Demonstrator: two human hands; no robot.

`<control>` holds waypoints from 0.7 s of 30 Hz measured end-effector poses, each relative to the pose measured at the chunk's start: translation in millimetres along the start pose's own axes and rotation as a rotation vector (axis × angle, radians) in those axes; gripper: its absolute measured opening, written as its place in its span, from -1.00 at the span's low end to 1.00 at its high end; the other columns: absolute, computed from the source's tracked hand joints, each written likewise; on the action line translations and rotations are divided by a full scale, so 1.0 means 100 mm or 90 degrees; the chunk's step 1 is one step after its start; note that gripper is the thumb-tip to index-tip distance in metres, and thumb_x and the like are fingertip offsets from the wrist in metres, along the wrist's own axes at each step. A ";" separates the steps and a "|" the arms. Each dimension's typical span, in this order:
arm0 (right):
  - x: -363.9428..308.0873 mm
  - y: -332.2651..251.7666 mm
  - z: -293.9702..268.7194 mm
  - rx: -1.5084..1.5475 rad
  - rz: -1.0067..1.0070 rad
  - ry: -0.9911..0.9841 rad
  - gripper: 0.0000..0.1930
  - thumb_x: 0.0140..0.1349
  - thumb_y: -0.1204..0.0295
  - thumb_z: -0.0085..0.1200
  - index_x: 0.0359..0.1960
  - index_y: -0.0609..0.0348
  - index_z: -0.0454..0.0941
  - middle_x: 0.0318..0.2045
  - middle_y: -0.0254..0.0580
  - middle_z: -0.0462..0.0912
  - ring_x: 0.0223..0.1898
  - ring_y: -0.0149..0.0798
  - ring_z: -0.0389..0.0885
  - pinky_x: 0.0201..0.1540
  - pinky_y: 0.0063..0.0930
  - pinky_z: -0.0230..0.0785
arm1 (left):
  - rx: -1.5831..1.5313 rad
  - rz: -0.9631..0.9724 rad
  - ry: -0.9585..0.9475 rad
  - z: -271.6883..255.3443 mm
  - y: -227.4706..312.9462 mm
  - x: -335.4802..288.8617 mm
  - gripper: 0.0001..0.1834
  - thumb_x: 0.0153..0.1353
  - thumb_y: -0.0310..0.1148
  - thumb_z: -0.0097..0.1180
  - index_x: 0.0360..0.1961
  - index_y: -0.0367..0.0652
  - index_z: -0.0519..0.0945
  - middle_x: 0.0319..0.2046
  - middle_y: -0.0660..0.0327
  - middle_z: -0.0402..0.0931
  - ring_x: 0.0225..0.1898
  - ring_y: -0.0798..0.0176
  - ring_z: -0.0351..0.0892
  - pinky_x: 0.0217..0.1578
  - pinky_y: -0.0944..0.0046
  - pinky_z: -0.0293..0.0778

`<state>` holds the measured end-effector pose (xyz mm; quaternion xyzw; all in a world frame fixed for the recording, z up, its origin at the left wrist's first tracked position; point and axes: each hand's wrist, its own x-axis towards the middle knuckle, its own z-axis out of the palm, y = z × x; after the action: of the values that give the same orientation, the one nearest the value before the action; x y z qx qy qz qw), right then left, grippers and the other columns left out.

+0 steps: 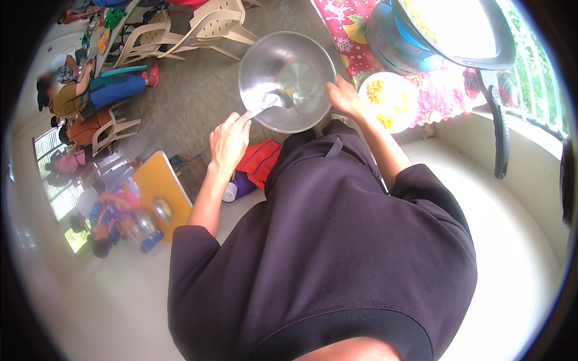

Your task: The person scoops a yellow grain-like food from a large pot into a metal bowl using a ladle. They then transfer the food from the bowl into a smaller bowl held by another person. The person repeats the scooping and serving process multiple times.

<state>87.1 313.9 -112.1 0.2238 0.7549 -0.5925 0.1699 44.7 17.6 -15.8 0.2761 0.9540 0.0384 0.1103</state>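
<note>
A large shiny metal mixing bowl [259, 69] is held out in front of my body. My right hand [343, 98] grips its right rim, with the fingers partly hidden. The handle of a metal ladle [263, 108] is in my closed left hand [230, 143]. The ladle's head rests low inside the bowl, near a little yellowish liquid or residue that I cannot make out clearly. Just right of my right hand, a white plate [402, 115] holds yellow chopped pieces [377, 92] in separate heaps.
A wide dark pan [509, 45] with a long black handle sits over a blue round container [385, 42] on a red patterned tablecloth [340, 18]. Beige plastic chairs [217, 24], a yellow table [153, 186] and several people are to the left. An orange-and-purple bag [259, 162] lies below the bowl.
</note>
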 end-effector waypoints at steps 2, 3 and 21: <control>-0.04 -0.04 -0.02 0.009 0.006 -0.002 -0.40 0.31 0.21 -0.19 0.21 0.50 0.34 0.03 0.56 0.55 0.11 0.37 0.57 0.22 0.05 0.37 | 0.008 0.005 -0.002 0.01 0.00 -0.01 -0.74 0.34 -0.31 0.15 0.02 -0.01 0.70 -0.33 0.16 0.56 -0.33 -0.03 0.68 -0.30 0.01 0.60; -0.05 -0.07 -0.03 0.023 0.014 -0.005 -0.41 0.31 0.21 -0.19 0.22 0.50 0.34 0.03 0.55 0.56 0.09 0.36 0.58 0.21 0.04 0.38 | 0.011 0.007 -0.003 0.02 0.00 -0.01 -0.74 0.34 -0.31 0.16 0.02 -0.02 0.70 -0.33 0.15 0.56 -0.33 -0.03 0.68 -0.30 0.01 0.60; -0.05 -0.02 -0.16 -0.073 -0.048 0.007 -0.45 0.28 0.26 -0.18 0.21 0.40 0.39 -0.08 0.50 0.62 0.04 0.33 0.61 0.17 0.08 0.38 | 0.055 0.143 0.009 -0.08 -0.03 0.16 -0.76 0.32 -0.33 0.17 -0.03 -0.02 0.72 -0.34 0.17 0.57 -0.35 -0.01 0.68 -0.30 0.05 0.61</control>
<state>89.9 328.1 -103.8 0.1887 0.7962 -0.5533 0.1560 28.6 23.6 -10.9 0.3858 0.9185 0.0111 0.0861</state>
